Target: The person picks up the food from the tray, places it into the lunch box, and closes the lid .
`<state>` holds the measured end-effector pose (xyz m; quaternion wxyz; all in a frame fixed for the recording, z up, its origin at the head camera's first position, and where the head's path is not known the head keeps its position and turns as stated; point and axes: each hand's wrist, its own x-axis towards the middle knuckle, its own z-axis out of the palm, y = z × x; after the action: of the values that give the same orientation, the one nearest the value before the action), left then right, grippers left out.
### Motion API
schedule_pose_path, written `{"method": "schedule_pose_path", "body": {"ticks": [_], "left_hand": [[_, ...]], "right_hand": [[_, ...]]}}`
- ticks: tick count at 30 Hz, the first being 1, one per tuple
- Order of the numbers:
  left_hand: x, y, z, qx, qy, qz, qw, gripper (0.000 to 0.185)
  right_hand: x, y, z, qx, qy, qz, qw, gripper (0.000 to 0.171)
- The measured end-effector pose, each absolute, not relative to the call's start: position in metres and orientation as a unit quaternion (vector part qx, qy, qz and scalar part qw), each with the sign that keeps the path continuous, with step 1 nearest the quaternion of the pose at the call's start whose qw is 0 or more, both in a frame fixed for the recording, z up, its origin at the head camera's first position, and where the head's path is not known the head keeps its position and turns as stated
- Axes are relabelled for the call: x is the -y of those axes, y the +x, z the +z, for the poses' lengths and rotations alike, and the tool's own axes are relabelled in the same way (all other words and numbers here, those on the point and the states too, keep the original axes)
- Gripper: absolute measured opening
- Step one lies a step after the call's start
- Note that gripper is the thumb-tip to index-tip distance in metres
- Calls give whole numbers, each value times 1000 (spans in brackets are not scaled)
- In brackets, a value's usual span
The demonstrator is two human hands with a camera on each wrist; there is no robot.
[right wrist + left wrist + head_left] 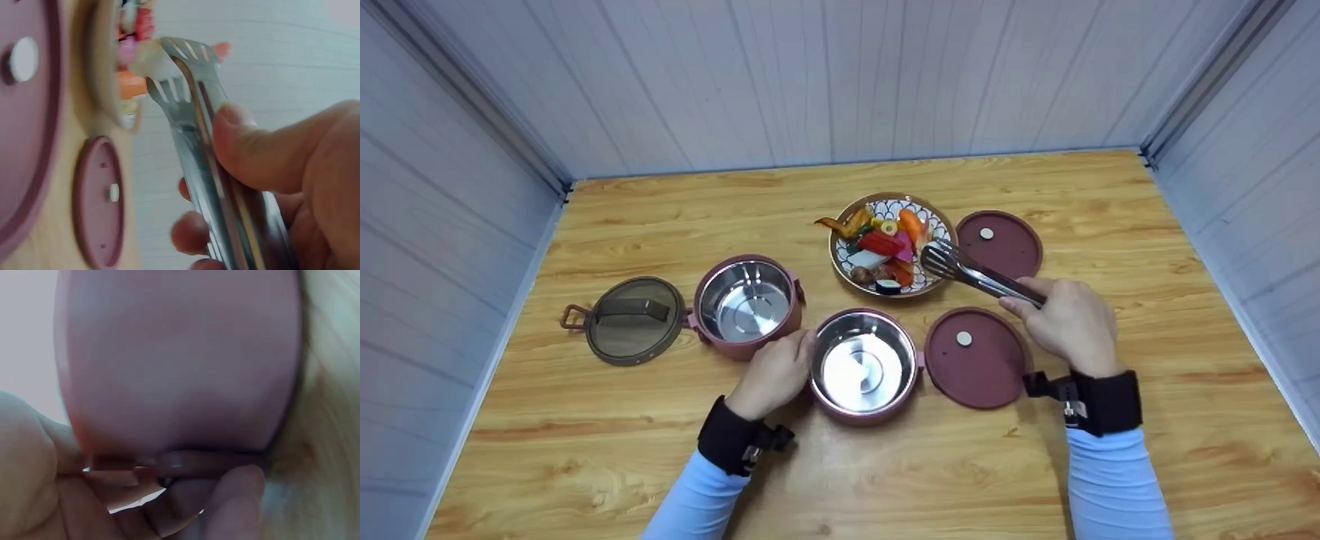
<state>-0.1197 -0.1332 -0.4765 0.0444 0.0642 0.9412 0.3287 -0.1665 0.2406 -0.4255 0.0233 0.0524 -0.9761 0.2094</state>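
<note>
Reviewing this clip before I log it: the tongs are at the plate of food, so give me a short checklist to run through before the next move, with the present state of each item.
1. Right hand grips the tongs: ok.
2. Tong tips closed on a food piece: cannot tell; they sit over the edge of the plate, nearly together, in the head view.
3. Left hand steadies the near bowl: ok, it rests against its side.
4. Near bowl empty and uncovered: ok.
5. Far bowl empty and uncovered: ok.
6. Lids out of the path: ok; the two maroon lids lie flat to the right, the clear lid to the left.
</note>
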Motion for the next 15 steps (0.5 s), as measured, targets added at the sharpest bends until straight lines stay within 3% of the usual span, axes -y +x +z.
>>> {"method": "schedule_pose_path", "body": {"ticks": [7, 15], "left_hand": [[140, -121, -471, -921, 67, 372, 95, 36], [138, -123, -471, -920, 64, 373, 103, 38]], "right_hand": [[-237, -150, -405, 970, 107, 217, 4, 46], [-217, -134, -393, 965, 201, 170, 1, 42]]}}
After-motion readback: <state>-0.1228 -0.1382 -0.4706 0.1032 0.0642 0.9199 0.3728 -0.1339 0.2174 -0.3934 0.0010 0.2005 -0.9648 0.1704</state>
